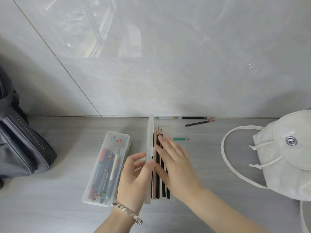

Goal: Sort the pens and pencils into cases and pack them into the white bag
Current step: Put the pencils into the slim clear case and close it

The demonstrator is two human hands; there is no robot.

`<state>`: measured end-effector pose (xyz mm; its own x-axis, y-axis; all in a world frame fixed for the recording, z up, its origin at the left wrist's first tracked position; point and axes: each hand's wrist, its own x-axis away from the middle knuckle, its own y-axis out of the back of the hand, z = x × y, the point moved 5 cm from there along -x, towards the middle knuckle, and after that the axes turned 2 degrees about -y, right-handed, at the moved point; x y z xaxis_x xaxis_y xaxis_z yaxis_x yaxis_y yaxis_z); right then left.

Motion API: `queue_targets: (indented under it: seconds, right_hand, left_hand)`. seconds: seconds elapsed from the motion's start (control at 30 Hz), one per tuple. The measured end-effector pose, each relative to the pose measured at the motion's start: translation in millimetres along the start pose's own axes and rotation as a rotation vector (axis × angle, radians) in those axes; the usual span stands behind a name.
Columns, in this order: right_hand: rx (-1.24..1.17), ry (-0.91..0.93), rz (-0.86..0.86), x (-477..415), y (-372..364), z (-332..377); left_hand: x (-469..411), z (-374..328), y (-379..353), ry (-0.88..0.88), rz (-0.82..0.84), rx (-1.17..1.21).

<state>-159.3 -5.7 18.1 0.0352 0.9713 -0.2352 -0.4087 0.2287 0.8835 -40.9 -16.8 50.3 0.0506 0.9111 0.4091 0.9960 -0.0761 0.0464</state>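
Our left hand (134, 174) pinches the raised lid (150, 140) of the open case (168, 130), and our right hand (175, 163) lies spread flat on the pencils (158, 187) inside. The white bag (286, 165) sits at three o'clock, loose pencils (199, 123) at one o'clock.

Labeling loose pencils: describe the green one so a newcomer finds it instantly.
On the table, find the open clear case, lid held upright by the left hand. Just right of it, past the right hand, lies the green pencil. The other loose pencils are dark or grey, by the wall.
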Motion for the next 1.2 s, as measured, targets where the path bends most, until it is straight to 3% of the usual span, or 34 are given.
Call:
queue_targets:
  seconds: [0.13, 0.4, 0.47, 0.53, 0.6, 0.67, 0.77, 0.8, 0.93, 1.2]
  right_hand:
    - [0.149, -0.043, 0.069, 13, -7, 3]
    - [0.144, -0.002, 0.254, 18, -20, 3]
    - [0.081, 0.057, 0.250, 14, -17, 7]
    - [-0.178, 0.057, 0.146, 3, -5, 2]
    - [-0.352, -0.045, 0.007, -13, 7, -21]
    - [-0.367, -0.278, -0.111, -32, 14, -65]
    - [-0.284, -0.741, 0.050, -55, -2, -144]
    - [-0.211, -0.817, 0.117, -59, -8, -165]
    - [-0.150, -0.849, 0.204, -82, -25, -197]
    - [0.044, -0.878, 0.255, -79, -37, -193]
  left_hand:
    - [-4, 5, 1, -0.005, -0.031, 0.004]
    - [-10, 13, -4, 0.025, -0.023, 0.041]
    - [-14, 15, -6, 0.041, -0.020, 0.070]
    - [-20, 17, -7, 0.056, -0.030, 0.118]
    - [-26, 18, -6, 0.067, -0.059, 0.140]
    - [-33, 21, -4, 0.084, -0.087, 0.132]
    - [-39, 22, -3, 0.103, -0.112, 0.096]
    - [-40, 22, -2, 0.108, -0.121, 0.085]
    - [-44, 20, -2, 0.110, -0.140, 0.037]
    - [-46, 15, -1, 0.135, -0.127, 0.006]
